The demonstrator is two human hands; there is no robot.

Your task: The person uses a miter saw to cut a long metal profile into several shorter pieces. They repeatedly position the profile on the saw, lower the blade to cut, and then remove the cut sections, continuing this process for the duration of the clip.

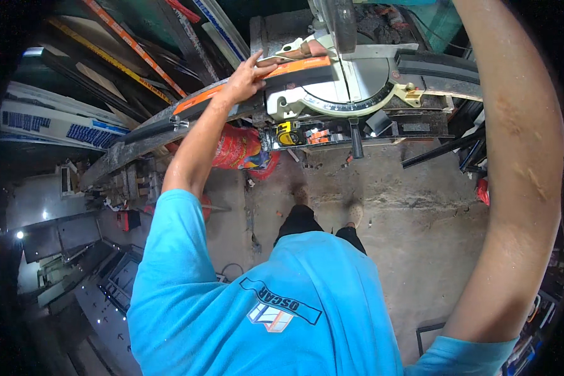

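Observation:
My left hand (pixel 245 80) is laid over a long dark profile bar (pixel 304 74) with orange film along its top. Its fingers reach across the bar and hold it on the saw bed. The bar's right end lies by the slot in the round, light-coloured table (pixel 366 78) of a miter saw. Part of the saw's head (pixel 339 28) shows above that table, cut off by the top edge. My right arm (pixel 514 138) stretches up along the right side and leaves the picture at the top, so the right hand is out of sight.
A yellow-and-black tape measure (pixel 288 134) and small orange pieces (pixel 319 136) lie on a ledge below the saw, left of its dark handle (pixel 356 139). A red sack (pixel 238 149) stands under the bench. Long profiles (pixel 62 119) lean at left; dark offcuts (pixel 442 149) lie at right.

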